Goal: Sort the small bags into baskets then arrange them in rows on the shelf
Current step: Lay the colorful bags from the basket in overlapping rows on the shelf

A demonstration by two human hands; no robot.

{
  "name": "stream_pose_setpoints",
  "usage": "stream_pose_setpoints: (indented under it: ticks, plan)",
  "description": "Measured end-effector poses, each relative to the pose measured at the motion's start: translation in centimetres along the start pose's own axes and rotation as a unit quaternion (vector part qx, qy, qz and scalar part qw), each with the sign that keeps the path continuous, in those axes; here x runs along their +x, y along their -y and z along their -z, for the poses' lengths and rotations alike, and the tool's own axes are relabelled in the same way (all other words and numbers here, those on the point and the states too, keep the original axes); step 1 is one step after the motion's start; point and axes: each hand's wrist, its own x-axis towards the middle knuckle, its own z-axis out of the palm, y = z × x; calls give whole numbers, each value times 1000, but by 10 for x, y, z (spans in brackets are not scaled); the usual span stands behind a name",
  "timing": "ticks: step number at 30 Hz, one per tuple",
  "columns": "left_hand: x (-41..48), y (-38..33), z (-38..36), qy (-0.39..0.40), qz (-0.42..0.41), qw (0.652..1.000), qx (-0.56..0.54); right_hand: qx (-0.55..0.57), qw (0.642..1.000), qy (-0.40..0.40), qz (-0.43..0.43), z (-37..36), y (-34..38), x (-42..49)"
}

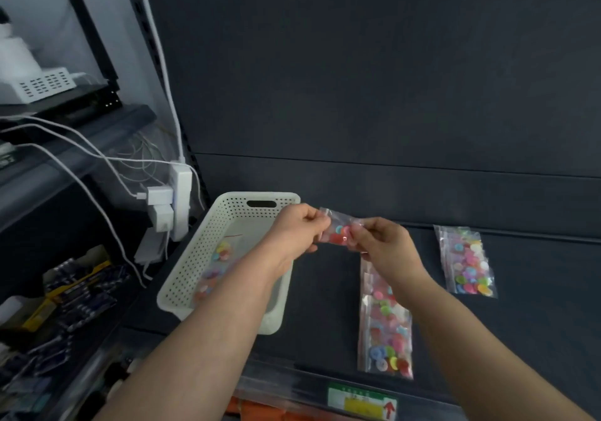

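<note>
While the left grip (300, 225) and the right grip (380, 242) each pinch one end of a small bag (340, 230) of coloured buttons, holding it in the air over the shelf (322, 297) between the basket (195, 258) and the row (385, 323), the hold looks to me like the weak point: slick film caught only at its edges could slide out and drop onto the bare shelf, or, if the two pull apart, the seal might give and scatter buttons. The left forearm lies across the basket, which sits at the shelf's left end with its near corner close to the front edge, so a careless swing toward it could shove it askew or off. The right forearm hangs over the row, which runs up to the front edge, and a low sweep could drag those bags out of line or over the lip. A second pile (468, 261) lies well apart toward the back right and seems safe. Much is hard to read from where I stand: the far end of the row is under the right wrist, the basket's right wall is behind the arm, the loose bags (221, 251) inside it are a blur of colour I cannot count, and whether the held bag is sealed I cannot tell. The shelf's right end is cut off.
</note>
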Motion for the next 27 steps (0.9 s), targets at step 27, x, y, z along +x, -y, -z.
stream_pose_setpoints:
  ticks: [27]
  plan:
    - [-24,18,-225,21,13,968,250,-253,956,-125,-84,196,-77,-42]
